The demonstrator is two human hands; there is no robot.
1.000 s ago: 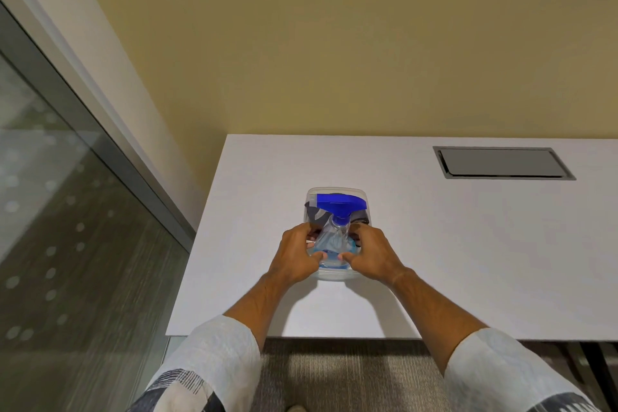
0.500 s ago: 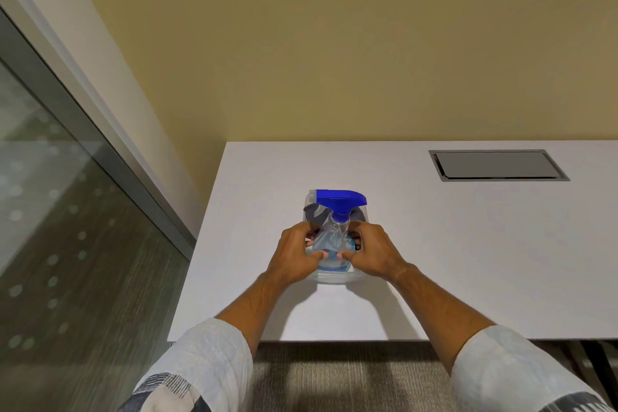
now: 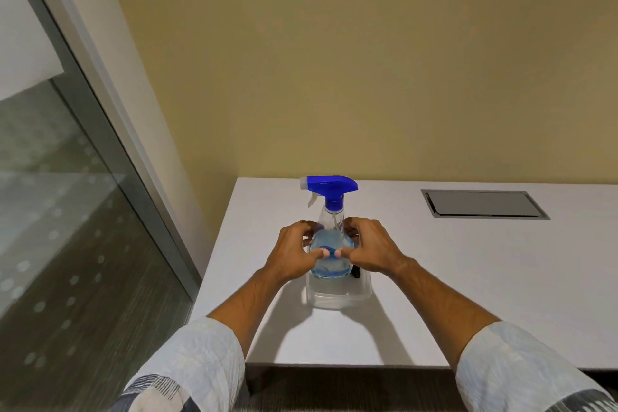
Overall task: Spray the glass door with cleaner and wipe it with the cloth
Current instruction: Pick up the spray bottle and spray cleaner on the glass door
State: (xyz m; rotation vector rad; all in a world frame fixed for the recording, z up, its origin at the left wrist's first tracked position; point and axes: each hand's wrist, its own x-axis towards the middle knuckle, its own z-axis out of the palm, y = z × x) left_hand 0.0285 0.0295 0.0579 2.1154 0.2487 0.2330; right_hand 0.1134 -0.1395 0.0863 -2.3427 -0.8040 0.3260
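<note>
Two hands grip one spray bottle (image 3: 331,244) from either side: the left hand (image 3: 294,252) curls round its left flank, the right hand (image 3: 369,249) round its right, and both thumbs press on the near face of the bottle over the blue liquid. The fingers of each hand are closed on the clear body, below the neck. The bottle stands upright, its blue trigger head (image 3: 329,187) pointing left, with the base over a clear plastic tub (image 3: 337,298); I cannot tell whether the base touches the tub's floor. Something dark shows in the tub just beside the right wrist, too hidden to identify. The tub sits on a white table (image 3: 468,278) near its left edge, against a yellow wall (image 3: 334,60). A grey cable hatch (image 3: 485,204) lies flush in the table, well to the right. The glass door (image 3: 67,211) fills the left side, apart from the table. Pale sleeves (image 3: 190,365) cover both forearms at the bottom.
</note>
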